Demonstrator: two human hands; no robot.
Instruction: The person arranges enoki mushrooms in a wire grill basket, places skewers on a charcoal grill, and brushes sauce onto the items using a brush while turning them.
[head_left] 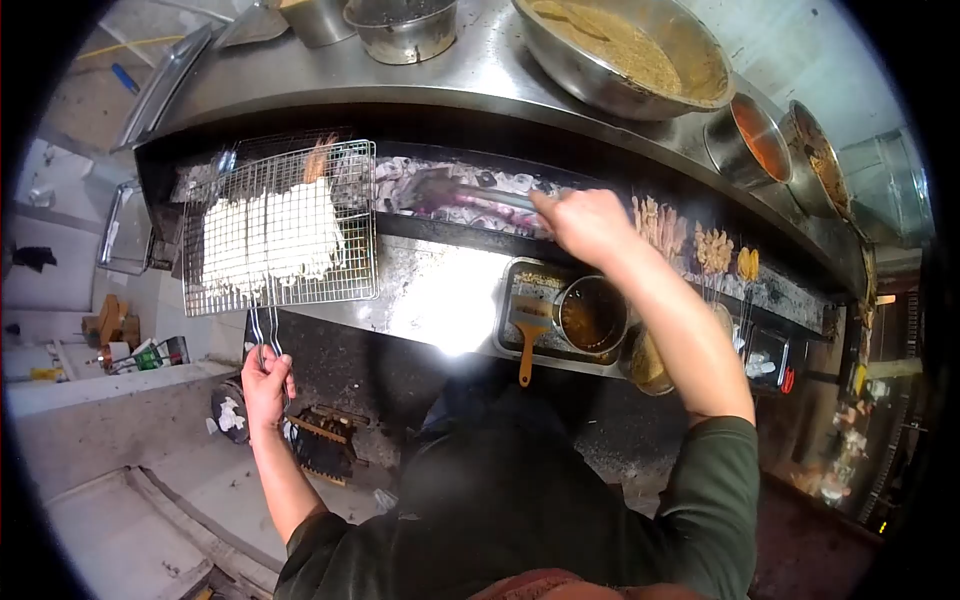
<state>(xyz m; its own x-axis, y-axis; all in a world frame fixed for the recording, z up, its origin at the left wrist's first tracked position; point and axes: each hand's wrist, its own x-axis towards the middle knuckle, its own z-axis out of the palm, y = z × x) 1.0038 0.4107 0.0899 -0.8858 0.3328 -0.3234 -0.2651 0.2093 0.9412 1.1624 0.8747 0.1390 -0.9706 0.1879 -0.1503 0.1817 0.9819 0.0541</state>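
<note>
There it was, the wire grilling basket (361, 215), sitting over the left end of your charcoal trough (480, 240), its near side reaching out across the steel front ledge (425, 290); whether it rested there or hung just above, you couldn't tell from this angle. Inside, a broad slab of white food (272, 235) lay pressed behind the mesh, its edges ragged. Your left hand (267, 384) had its fingers closed around the basket's long wire handles (267, 330), below the near edge. And over on the other side, your right hand (590, 228) was gripping the shaft of a metal tool (490, 196), the dark far end of it down among the ashy coals (510, 182), right beside the basket! Further right, beyond your forearm, meat skewers (660, 230) lined the trough, with yellow pieces (748, 264) on sticks at the end of the row. Nearer your body, a metal tray (507, 300) held an orange-handled brush (529, 335) just beside a bowl of dark sauce (590, 315). Up on the back counter (480, 70) stood a wide steel basin (570, 80) of tan mixture, and to its right, a pot (730, 143) of red-orange sauce.
</note>
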